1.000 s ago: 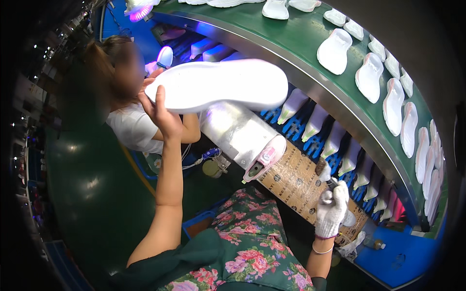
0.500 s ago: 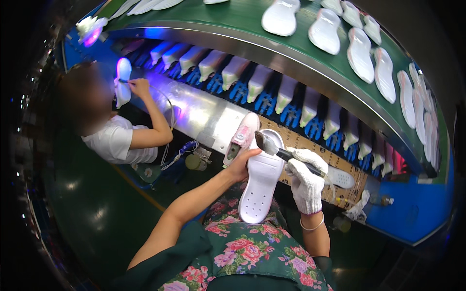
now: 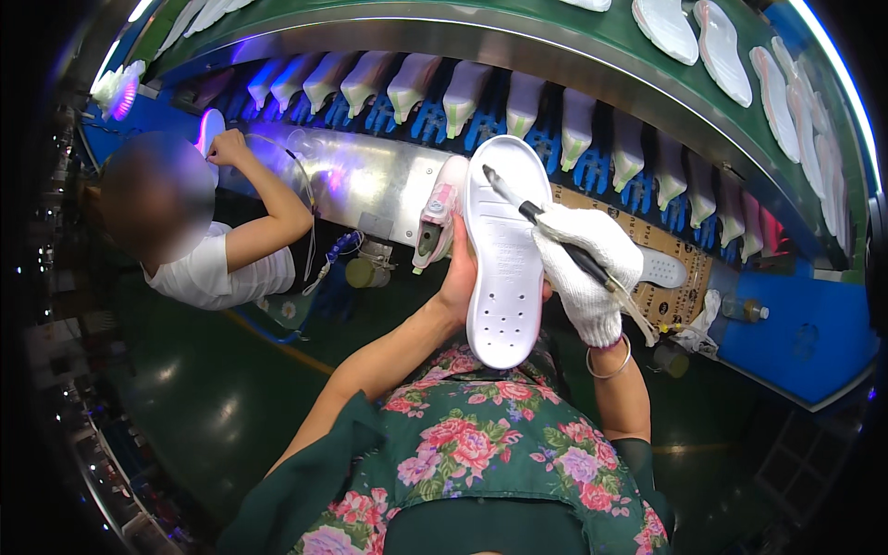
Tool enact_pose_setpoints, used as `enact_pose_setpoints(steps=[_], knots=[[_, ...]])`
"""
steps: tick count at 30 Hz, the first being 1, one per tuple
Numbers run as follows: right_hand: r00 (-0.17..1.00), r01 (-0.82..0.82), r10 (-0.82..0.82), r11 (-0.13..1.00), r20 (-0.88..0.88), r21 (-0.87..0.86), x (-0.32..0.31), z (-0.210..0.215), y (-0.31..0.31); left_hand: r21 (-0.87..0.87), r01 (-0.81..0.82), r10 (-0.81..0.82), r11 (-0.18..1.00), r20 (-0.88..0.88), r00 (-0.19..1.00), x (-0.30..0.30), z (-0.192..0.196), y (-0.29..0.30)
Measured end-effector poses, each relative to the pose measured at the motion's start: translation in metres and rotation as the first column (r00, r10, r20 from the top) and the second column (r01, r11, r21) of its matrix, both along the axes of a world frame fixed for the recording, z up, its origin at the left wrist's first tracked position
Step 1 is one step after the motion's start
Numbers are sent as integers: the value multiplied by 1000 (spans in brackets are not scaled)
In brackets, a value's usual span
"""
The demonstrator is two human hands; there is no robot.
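My bare left hand (image 3: 460,277) is closed round the edges of a white shoe sole (image 3: 507,264), held in front of me with its rimmed, perforated face up. Part of that hand is hidden beneath the sole. In a white knitted glove, my right hand (image 3: 592,259) grips a brush (image 3: 525,209) with a dark handle and a thin tube trailing from its end. The bristles point at the wide upper end of the sole; whether they touch it I cannot tell. Just left of the sole, a pink and white shoe (image 3: 440,217) lies at the metal ledge.
A row of pale shoe uppers (image 3: 465,97) on blue holders stands behind. Above it, a green conveyor (image 3: 518,20) carries white soles. Another white sole (image 3: 663,268) lies on cardboard (image 3: 694,277) at right, near a clear bottle (image 3: 743,308). A co-worker (image 3: 217,254) works at left.
The sole has come higher in the view and turned more upright. The brush has shifted slightly left over its upper end. The co-worker's sole and raised hand have moved left.
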State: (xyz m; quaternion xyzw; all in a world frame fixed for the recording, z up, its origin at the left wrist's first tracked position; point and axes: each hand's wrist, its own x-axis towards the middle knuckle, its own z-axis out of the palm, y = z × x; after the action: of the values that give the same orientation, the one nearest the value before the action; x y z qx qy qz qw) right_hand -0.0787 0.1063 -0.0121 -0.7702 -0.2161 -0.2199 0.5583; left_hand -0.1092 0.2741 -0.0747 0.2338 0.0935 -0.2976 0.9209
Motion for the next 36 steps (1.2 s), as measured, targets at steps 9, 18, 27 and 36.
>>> enact_pose_setpoints(steps=[9,18,27,36], knots=[[992,-28,68,942,108,-336,-5,-6,5,265,-12,-35,964,172,984,-1,-3,-17],[996,37,-18,976,90,-214,8,-4,-4,-99,58,-22,993,337,941,25,-31,-2],[999,-15,21,993,48,-120,7,-6,0,238,-94,42,967,216,976,39,-16,15],[986,-166,165,985,-33,-44,9,-3,12,141,-164,127,976,241,962,52,-29,39]])
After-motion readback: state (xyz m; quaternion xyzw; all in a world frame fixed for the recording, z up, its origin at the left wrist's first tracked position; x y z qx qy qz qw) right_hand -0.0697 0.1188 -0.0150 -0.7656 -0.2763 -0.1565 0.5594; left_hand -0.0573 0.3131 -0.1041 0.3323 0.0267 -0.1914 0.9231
